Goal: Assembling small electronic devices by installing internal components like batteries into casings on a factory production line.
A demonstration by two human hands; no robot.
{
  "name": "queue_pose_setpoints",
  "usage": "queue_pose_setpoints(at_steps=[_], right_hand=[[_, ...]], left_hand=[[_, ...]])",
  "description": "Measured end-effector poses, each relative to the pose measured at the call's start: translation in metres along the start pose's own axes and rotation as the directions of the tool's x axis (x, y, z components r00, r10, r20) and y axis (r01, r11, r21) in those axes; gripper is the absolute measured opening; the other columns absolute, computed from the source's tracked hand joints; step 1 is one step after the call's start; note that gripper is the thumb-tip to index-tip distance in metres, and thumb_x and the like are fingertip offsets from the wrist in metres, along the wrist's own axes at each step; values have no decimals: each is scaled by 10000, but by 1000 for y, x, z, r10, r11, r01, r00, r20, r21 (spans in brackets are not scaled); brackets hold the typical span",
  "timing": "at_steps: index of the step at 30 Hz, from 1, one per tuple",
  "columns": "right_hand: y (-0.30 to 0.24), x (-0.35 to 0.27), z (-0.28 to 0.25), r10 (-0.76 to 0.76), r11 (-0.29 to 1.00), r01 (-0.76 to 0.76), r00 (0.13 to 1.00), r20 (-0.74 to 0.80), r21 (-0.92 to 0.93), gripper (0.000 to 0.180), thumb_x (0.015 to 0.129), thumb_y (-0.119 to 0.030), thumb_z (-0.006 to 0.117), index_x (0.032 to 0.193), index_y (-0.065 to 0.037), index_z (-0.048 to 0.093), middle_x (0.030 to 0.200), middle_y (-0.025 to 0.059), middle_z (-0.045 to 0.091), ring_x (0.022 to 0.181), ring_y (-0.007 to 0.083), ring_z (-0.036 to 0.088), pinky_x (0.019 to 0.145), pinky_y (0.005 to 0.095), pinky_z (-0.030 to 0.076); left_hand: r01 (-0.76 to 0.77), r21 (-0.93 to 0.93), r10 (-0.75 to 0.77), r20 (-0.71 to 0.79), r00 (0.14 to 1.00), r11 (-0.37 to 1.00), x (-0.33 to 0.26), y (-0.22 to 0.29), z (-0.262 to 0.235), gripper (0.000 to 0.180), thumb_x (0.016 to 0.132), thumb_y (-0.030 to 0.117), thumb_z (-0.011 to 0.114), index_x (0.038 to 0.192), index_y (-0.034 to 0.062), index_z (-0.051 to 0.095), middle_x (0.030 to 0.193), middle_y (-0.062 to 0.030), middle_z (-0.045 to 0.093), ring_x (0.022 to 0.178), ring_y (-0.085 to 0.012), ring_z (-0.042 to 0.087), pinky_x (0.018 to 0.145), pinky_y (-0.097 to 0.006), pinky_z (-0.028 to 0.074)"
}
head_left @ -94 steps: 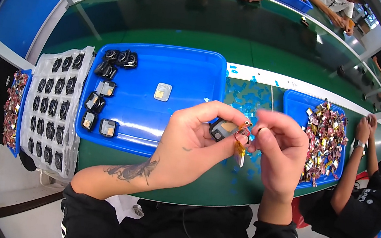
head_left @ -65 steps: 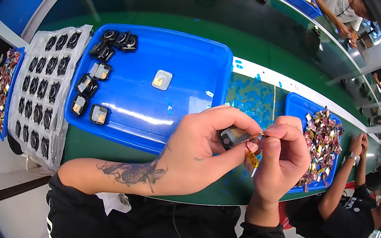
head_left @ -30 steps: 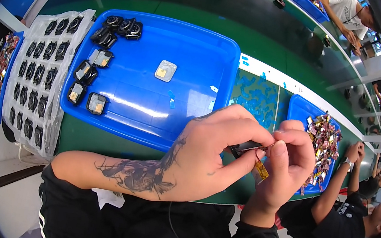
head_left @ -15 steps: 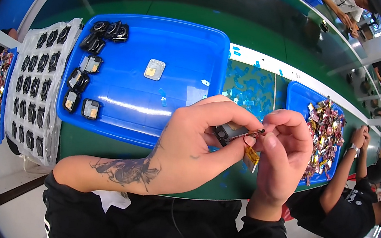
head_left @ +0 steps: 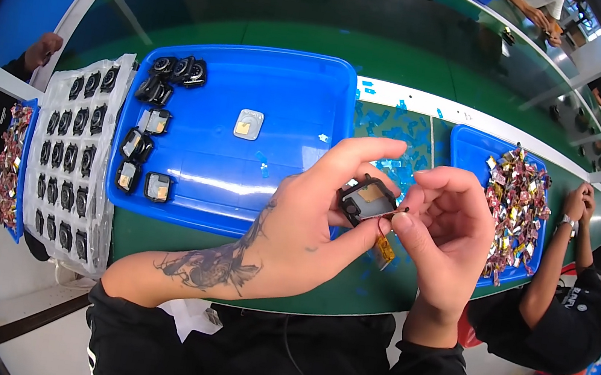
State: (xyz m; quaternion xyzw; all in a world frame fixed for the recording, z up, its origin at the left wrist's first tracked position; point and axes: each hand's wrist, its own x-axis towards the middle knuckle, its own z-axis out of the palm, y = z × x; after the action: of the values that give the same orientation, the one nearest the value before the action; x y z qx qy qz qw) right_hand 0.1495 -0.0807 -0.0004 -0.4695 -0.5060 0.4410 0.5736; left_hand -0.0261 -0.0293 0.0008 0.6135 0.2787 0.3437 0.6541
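My left hand (head_left: 303, 222) grips a black smartwatch case (head_left: 367, 201) by its edges, its open inner side facing up and its index finger raised clear. A small yellow-wrapped battery (head_left: 384, 252) dangles below the case on thin wires. Close beside it, my right hand (head_left: 452, 245) pinches a tiny dark part (head_left: 405, 210) at the case's right edge, between thumb and index finger. Exactly what that part is cannot be made out. Both hands are above the green table, just right of a large blue tray (head_left: 224, 221).
Several black watch cases (head_left: 137, 145) line the blue tray's left side; a silvery square piece (head_left: 249, 124) lies mid-tray. Further left is a white tray of watches (head_left: 70, 157). Blue film scraps (head_left: 392, 127) litter the table. Right: a blue tray of batteries (head_left: 514, 208), and a co-worker (head_left: 567, 298).
My left index finger has lifted away from the right fingertips. The watch case now shows more of its inner side, and the battery hangs slightly further left. The whole view has shifted a little.
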Motion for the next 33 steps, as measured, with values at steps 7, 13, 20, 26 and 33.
queue_pose_setpoints(at_steps=[7, 13, 20, 26, 33], right_hand=[[3, 1, 6, -140, 969, 125, 988, -57, -214, 373, 797, 99, 688, 1138, 24, 556, 878, 37, 603, 751, 62, 575, 669, 186, 468], [-5, 0, 7, -118, 969, 105, 992, -46, -222, 413, 795, 105, 669, 1166, -3, 523, 832, 22, 589, 687, 32, 521, 599, 171, 399], [-7, 2, 6, -119, 935, 107, 993, -15, -339, 468, 778, 107, 669, 1202, -24, 521, 863, 18, 586, 678, 22, 502, 586, 172, 396], [-3, 0, 13, -65, 931, 38, 996, -62, -362, 491, 780, 100, 677, 1231, -19, 523, 947, 20, 579, 828, 60, 584, 671, 184, 506], [-2, 8, 19, -25, 956, 15, 999, -30, -294, 432, 801, 123, 647, 1199, -4, 537, 1019, 50, 624, 888, 74, 600, 670, 173, 531]], left_hand=[[81, -59, -76, 76, 994, 995, -2, 10, -2, 687, 884, -129, 512, 1472, 71, 220, 1243, -125, 561, 1203, -164, 526, 944, -274, 467], [123, -263, -99, 105, 990, 957, 1, 10, -4, 645, 891, -137, 476, 1457, 51, 232, 1284, -160, 544, 1225, -180, 516, 1033, -314, 407], [117, -169, -109, 53, 993, 979, 3, 11, -1, 550, 886, -130, 491, 1375, 39, 302, 1300, -178, 563, 1201, -181, 552, 961, -297, 469], [58, -184, -63, -18, 998, 981, 4, 2, -4, 468, 872, -124, 530, 1270, 33, 339, 1277, -192, 599, 1151, -183, 593, 878, -262, 517], [29, -233, -40, -42, 998, 972, 2, 2, -8, 463, 884, -114, 520, 1277, 37, 328, 1296, -195, 571, 1162, -191, 580, 862, -261, 521]])
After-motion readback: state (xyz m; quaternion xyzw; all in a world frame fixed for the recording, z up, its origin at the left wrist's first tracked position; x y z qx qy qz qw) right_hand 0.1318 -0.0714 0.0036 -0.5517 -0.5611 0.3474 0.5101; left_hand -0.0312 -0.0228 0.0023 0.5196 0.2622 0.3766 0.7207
